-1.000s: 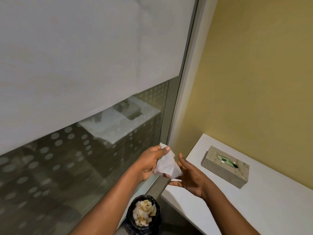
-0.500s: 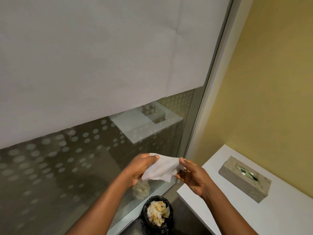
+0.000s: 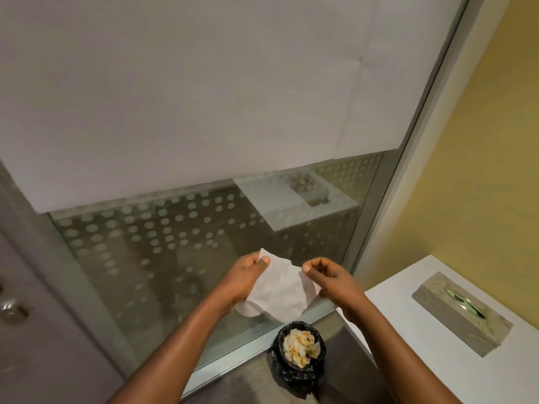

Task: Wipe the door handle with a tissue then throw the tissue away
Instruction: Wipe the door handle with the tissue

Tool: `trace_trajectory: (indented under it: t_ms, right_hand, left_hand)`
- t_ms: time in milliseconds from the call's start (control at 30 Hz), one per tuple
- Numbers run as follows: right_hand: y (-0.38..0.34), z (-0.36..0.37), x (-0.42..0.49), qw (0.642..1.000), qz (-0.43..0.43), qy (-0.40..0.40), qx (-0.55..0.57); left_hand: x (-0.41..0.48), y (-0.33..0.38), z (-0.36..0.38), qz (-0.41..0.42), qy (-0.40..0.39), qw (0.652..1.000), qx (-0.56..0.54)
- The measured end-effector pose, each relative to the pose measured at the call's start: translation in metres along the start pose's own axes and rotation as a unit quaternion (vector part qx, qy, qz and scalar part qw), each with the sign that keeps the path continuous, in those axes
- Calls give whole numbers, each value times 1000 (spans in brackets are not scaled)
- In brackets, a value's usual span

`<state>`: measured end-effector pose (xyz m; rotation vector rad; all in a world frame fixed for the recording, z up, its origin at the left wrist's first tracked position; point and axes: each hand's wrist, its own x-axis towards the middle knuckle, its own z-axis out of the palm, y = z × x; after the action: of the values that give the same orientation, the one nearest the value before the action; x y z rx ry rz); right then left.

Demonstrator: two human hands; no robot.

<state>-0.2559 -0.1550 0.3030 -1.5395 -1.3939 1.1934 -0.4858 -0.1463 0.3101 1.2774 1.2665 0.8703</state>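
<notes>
From the head view I see my left hand (image 3: 248,279) pinching the tissue (image 3: 278,291) at its top corner, thumb on top; my right hand (image 3: 328,282) nips the opposite edge, sheet spread between them; the door handle (image 3: 10,309) sits blurred at nine o'clock, the bin (image 3: 299,355) at six; I'd fold the sheet into a firm pad before turning left to wipe.
</notes>
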Motion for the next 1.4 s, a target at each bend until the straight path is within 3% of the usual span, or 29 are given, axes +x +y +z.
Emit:
trace_trajectory:
  t_ms: [100, 233, 400, 567, 733, 900, 1000, 1133, 1400]
  right_hand:
    - [-21, 23, -9, 996, -65, -41, -35]
    - [-55, 64, -17, 969, -78, -231, 41]
    - [-92, 130, -35, 917, -52, -396, -18]
    - [-115, 202, -59, 952, -56, -301, 25]
    - [-139, 286, -91, 954, -70, -276, 98]
    - [-159, 352, -114, 950, -59, -244, 185]
    - [-167, 383, -117, 944, -28, -234, 233]
    - [-175, 432, -114, 938, -1, -258, 231]
    - [-179, 498, -87, 947, 28, -234, 218]
  left_hand:
    - [-22, 3, -21, 14, -26, 996, 84]
    - [-50, 9, -53, 20, -107, 986, 129]
    - [-96, 11, -123, 20, -105, 987, 124]
    - [-152, -3, -211, 13, -72, 990, 117]
    - [-217, -22, -306, -12, -88, 976, 197]
    - [-264, -50, -383, -8, -47, 996, 72]
    - [-278, -71, -405, 20, 30, 994, -106]
    - [-290, -92, -419, 77, 114, 952, -272]
    - [-282, -112, -446, 43, 405, 899, -161]
